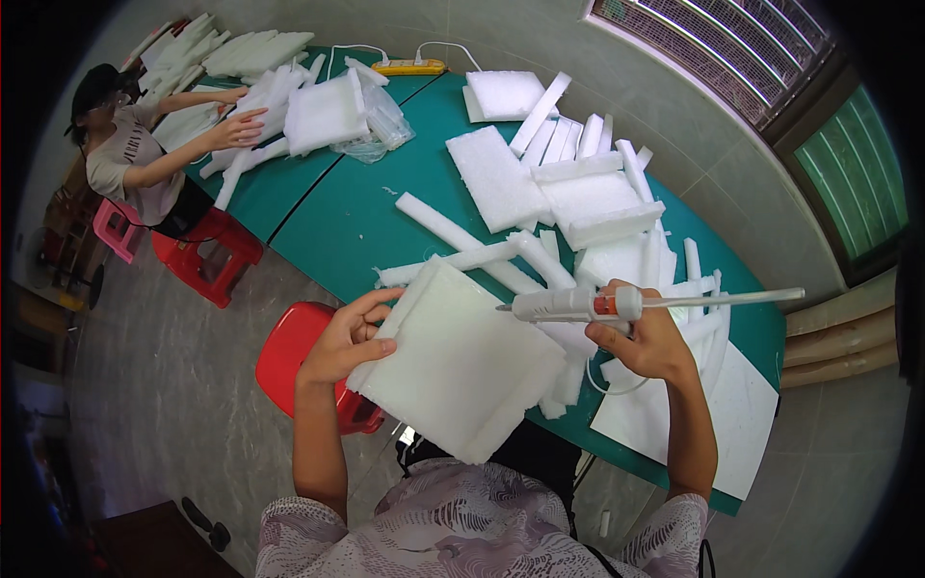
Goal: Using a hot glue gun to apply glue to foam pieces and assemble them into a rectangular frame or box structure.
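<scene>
My left hand (pixel 347 335) grips the left edge of a square white foam panel (pixel 462 361), thumb on its face. A raised strip runs along the panel's upper left edge, and another lies along its right side. The panel is tilted up in front of my body, above the near edge of the table. My right hand (pixel 647 339) is wrapped round a white hot glue gun (pixel 554 306), whose nozzle points left over the panel's upper part. A long translucent glue stick (pixel 742 298) sticks out of its back. Whether the nozzle touches the foam I cannot tell.
White foam strips (pixel 448 231) and panels (pixel 496 178) lie piled on the green table (pixel 337 217). A white board (pixel 626 414) rests at the right. Across the table's far left, a person (pixel 145 164) handles foam. Red stools (pixel 294 352) and a yellow power strip (pixel 409 67) stand out.
</scene>
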{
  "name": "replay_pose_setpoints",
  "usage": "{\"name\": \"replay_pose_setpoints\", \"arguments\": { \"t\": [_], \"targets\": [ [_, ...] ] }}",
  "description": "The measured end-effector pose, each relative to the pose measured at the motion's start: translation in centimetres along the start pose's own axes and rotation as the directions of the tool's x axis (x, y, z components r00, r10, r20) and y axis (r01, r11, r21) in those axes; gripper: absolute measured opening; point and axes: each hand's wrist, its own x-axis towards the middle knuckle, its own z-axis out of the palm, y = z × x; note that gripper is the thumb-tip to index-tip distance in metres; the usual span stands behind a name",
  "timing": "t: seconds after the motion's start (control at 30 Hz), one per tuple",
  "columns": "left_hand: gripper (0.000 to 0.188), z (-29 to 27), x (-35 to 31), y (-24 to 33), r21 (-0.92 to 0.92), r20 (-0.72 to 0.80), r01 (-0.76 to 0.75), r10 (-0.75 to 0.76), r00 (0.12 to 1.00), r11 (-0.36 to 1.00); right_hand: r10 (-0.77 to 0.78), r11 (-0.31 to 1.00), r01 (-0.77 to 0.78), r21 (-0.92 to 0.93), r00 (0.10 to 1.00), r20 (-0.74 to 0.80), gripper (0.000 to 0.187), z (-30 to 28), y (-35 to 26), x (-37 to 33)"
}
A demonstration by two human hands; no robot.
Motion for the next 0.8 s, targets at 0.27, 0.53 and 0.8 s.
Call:
{"name": "replay_pose_setpoints", "arguments": {
  "t": [0.27,0.53,0.8],
  "targets": [
    [0.066,0.1,0.3,0.2,0.003,-0.005,-0.012,0.012,1.000,1.000,-0.014,0.991,0.009,0.131,0.999,0.035,0.035,-0.1,0.6,-0.4],
    [0.066,-0.1,0.3,0.4,-0.014,-0.015,-0.027,0.027,1.000,1.000,0.049,0.998,-0.050,0.036,0.998,0.031,0.037,-0.6,0.9,-1.8],
    [0.070,-1.7,-0.6,-0.2,-0.009,-0.051,-0.026,0.026,0.998,1.000,0.034,0.999,-0.033,0.024,0.999,-0.014,0.033,-1.5,2.0,-3.2]
  ]
}}
